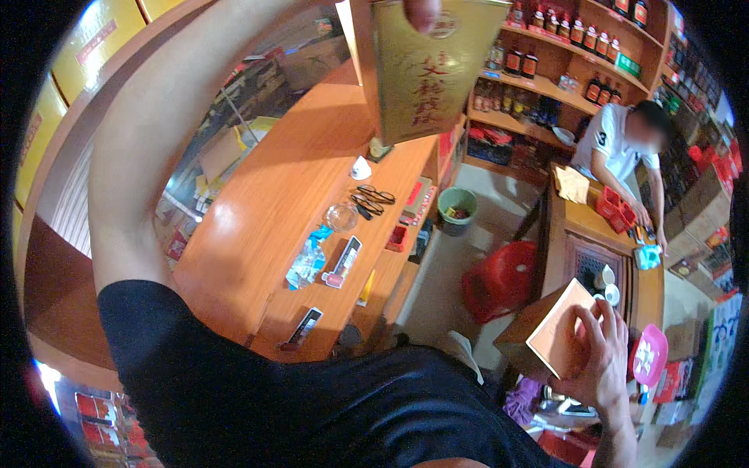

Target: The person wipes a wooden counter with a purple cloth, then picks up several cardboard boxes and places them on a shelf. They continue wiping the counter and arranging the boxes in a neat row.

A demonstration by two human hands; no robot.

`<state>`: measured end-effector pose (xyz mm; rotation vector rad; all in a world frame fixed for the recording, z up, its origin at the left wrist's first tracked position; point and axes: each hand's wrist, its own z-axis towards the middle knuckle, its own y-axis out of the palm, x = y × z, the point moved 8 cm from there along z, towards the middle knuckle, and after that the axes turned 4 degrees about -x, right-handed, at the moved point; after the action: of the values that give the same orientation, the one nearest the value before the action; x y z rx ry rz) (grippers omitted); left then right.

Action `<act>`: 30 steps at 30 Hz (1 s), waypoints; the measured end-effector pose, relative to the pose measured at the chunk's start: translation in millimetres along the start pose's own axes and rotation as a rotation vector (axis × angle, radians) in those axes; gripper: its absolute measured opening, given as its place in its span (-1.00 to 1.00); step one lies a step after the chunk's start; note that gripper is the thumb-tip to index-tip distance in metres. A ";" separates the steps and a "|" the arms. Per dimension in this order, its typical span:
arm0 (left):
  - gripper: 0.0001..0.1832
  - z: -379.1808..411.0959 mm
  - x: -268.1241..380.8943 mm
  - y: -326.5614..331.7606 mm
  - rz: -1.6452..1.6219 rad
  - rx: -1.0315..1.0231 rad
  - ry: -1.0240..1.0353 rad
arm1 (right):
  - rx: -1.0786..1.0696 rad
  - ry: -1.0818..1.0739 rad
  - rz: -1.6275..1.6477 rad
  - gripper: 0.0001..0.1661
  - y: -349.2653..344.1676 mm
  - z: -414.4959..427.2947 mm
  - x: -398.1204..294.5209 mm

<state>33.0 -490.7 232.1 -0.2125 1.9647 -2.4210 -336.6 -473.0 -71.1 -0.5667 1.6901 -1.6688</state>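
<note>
At the top, a fingertip of my left hand (422, 13) presses on a gold box (436, 76) with red characters, tilted upright above the wooden counter; the rest of that hand is out of view. My bare left arm reaches up along the left side of the picture. Low on the right, my right hand (600, 348) spans a box with a flat orange face (562, 333), its thumb at the lower edge and its fingers towards the upper edge. Eyeglasses (374, 195), a glass ashtray (341, 217) and a crumpled clear plastic wrapper (306, 263) lie on the counter.
A co-worker in a white shirt (611, 131) leans over a wooden table (559, 216) with red baskets (615, 209). A red plastic chair (500, 281) and a green bin (457, 206) stand between counter and table. Bottle shelves (562, 44) are behind; yellow boxes (93, 44) sit upper left.
</note>
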 end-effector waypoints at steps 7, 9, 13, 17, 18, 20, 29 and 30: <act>0.18 44.3 -132.9 8.1 0.006 0.137 -0.207 | -0.145 -0.302 0.054 0.37 29.2 142.3 18.4; 0.17 55.8 -176.0 2.6 0.107 0.256 -0.187 | -0.182 -0.374 0.054 0.38 45.0 176.7 28.1; 0.14 77.5 -203.2 13.4 -0.131 0.157 -0.395 | -0.285 -0.511 -0.036 0.40 67.5 235.2 31.2; 0.09 89.1 -245.5 28.5 -0.367 0.227 -0.641 | -0.336 -0.636 -0.127 0.36 85.9 279.7 34.9; -0.02 90.3 -258.8 33.2 -0.432 0.211 -0.706 | -0.343 -0.661 -0.141 0.35 89.7 287.6 33.5; -0.40 100.0 -266.4 41.9 -0.511 0.078 -0.808 | -0.368 -0.700 -0.160 0.32 100.5 302.9 34.7; -0.43 121.6 -265.9 55.5 -0.465 0.178 -0.777 | -0.355 -0.782 -0.145 0.29 137.3 340.9 22.5; -0.33 120.6 -256.8 52.8 -0.415 0.204 -0.781 | -0.378 -0.797 -0.141 0.28 139.3 342.8 15.4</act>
<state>297.5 -593.8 180.3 -1.4187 1.3985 -2.1749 -76.4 -707.8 -190.4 -1.3468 1.3604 -0.9762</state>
